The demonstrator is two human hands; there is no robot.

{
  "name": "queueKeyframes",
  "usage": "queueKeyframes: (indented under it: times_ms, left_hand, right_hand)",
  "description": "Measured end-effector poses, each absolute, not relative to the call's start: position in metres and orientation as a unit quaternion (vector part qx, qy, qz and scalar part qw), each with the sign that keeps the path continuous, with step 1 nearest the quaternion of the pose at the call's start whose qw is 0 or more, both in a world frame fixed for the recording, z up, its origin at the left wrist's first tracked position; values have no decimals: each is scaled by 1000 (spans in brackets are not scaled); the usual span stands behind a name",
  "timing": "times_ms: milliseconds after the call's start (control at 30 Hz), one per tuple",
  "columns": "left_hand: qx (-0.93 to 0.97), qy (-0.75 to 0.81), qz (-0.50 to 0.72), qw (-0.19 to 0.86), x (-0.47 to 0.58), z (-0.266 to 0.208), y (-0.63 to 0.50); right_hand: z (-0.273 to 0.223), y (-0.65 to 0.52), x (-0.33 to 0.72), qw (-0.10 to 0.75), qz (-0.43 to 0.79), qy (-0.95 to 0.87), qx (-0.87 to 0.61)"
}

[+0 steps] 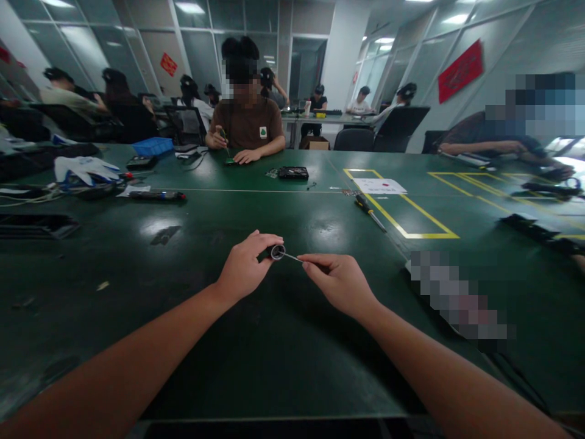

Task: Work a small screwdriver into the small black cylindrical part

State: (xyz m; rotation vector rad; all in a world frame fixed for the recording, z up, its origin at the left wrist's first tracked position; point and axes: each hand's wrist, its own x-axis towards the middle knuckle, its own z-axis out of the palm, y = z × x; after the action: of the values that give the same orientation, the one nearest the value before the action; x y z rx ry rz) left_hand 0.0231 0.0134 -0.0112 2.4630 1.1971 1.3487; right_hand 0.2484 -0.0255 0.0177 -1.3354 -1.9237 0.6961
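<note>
Above the green table, my left hand [247, 263] is closed around a small round part [277, 251] with a silvery ring-shaped rim and a dark inside. My right hand [336, 277] pinches a thin metal rod [292, 258], whose far end reaches to the opening of the round part. Its handle end is hidden in my fingers, so the exact kind of tool cannot be made out. Beyond my right hand lies a yellow-and-black screwdriver [369, 210].
A pixelated long object [452, 299] lies right of my right forearm. Across the table [256, 213] sits a co-worker [247, 119] with a tool and a green board. White gloves [85, 171], a blue bin [153, 146] and a black device [293, 173] lie farther back.
</note>
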Motion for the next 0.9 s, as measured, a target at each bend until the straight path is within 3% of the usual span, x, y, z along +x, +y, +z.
queueKeyframes:
  times_ms: [433, 667, 900]
  left_hand:
    - [812, 389, 432, 44, 23, -14, 13]
    - [807, 391, 439, 46, 20, -17, 17]
    - [807, 391, 441, 42, 22, -12, 14]
  right_hand:
    - [17, -25, 247, 333, 250, -745, -520]
    - [21, -24, 251, 335, 349, -738, -470]
    - [19, -26, 248, 341, 273, -734, -520]
